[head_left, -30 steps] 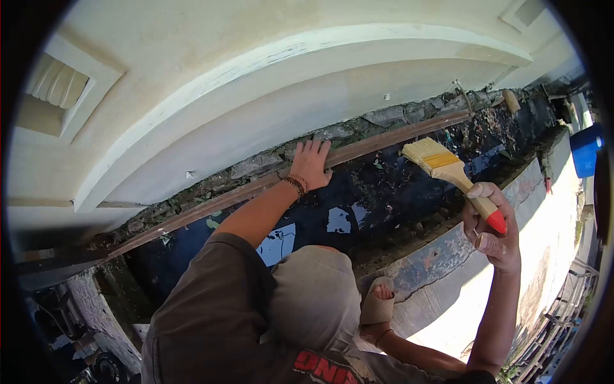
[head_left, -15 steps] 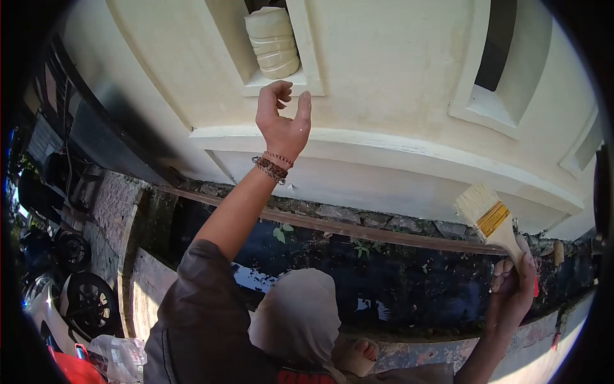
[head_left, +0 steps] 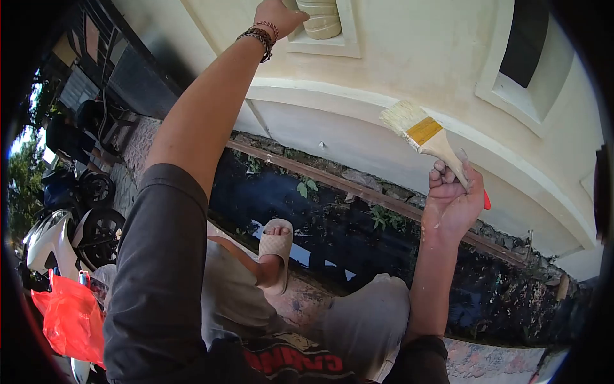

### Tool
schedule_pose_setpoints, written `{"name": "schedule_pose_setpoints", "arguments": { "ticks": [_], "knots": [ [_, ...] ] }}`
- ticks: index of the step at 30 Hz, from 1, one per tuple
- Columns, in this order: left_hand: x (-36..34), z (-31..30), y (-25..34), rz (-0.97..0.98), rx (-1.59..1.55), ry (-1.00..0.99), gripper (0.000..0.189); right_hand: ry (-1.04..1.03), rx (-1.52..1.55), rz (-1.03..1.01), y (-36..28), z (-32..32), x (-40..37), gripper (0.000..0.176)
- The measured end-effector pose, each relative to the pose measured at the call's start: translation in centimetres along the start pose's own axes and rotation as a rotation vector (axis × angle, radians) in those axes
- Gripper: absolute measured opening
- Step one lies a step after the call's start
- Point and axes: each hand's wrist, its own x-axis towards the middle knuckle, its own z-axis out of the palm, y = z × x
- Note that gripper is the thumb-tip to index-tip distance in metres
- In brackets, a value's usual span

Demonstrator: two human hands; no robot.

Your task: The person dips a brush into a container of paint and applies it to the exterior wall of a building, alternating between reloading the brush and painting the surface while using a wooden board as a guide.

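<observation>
Up by the cream wall (head_left: 409, 61), the flat paintbrush (head_left: 425, 131) is gripped in the right hand (head_left: 455, 200) — and the left hand (head_left: 279, 17) is at the ribbed plastic container (head_left: 322, 24) in the niche (head_left: 329, 49), hold impossible to tell, apparently a reaching step calling for a secure grip.

Wall (head_left: 416, 57): bright, soft daylight
Water (head_left: 240, 195): dark, white glare patches
Sky (head_left: 24, 142): washed out
Ledge (head_left: 326, 93): bowed by lens distortion

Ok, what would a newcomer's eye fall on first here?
Probably the pale-bristled brush in the right hand, held before the cream wall. Next, the red bag at lower left, by a white motorbike. Then the left hand up top, at a ribbed container in a wall opening.
</observation>
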Motion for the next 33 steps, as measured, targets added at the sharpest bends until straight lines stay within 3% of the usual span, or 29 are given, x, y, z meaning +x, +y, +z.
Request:
{"name": "schedule_pose_setpoints", "arguments": {
  "ticks": [4,8,11,14,15,16,18,20,24,26,28,31,33],
  "knots": [
    [-1.0,1.8,-0.1,-0.012,-0.091,-0.024,0.073,-0.029,-0.061,-0.022,0.9,0.4,-0.7,0.033],
    [0.7,5.1,-1.3,0.052,-0.219,-0.066,0.090,-0.063,-0.134,-0.097,0.2,0.1,-1.6,0.032],
    [1.6,7.8,-1.6,-0.019,-0.268,0.008,0.100,-0.040,-0.270,-0.144,-0.7,0.1,-2.3,0.031],
    [1.9,9.7,-2.3,-0.047,-0.345,0.106,0.093,-0.012,-0.394,-0.112,-1.6,-0.4,-2.5,0.027],
    [3.3,11.2,-3.7,0.027,-0.332,0.117,0.089,0.002,-0.464,-0.096,-1.7,-0.3,-2.7,0.025],
    [3.3,10.7,-3.5,-0.002,-0.433,0.039,0.088,0.022,-0.562,-0.087,-1.7,1.2,-3.7,0.024],
    [3.9,11.3,-3.5,-0.053,-0.275,0.109,0.096,-0.007,-0.679,-0.017,-1.2,2.3,-4.8,0.023],
    [5.3,12.1,-3.8,-0.025,-0.315,0.098,0.101,-0.036,-0.770,0.070,-0.8,3.0,-5.9,0.018],
    [7.1,13.4,-3.8,-0.038,-0.386,0.013,0.104,-0.105,-1.040,0.141,-0.8,4.4,-8.5,0.022],
    [7.7,13.1,-4.2,-0.160,-0.461,-0.069,0.102,-0.066,-1.095,0.145,-0.3,5.3,-9.6,0.024],
    [7.1,12.5,-4.3,-0.095,-0.454,-0.114,0.099,-0.002,-1.162,0.147,-0.1,5.7,-10.4,0.025],
    [4.3,10.8,-3.6,-0.145,-0.509,0.056,0.097,0.163,-1.116,0.010,-0.4,6.4,-11.3,0.025],
    [3.2,11.1,-4.5,-0.070,-0.700,0.202,0.098,0.264,-1.066,-0.155,-1.2,7.4,-11.8,0.027]
  ]
}}
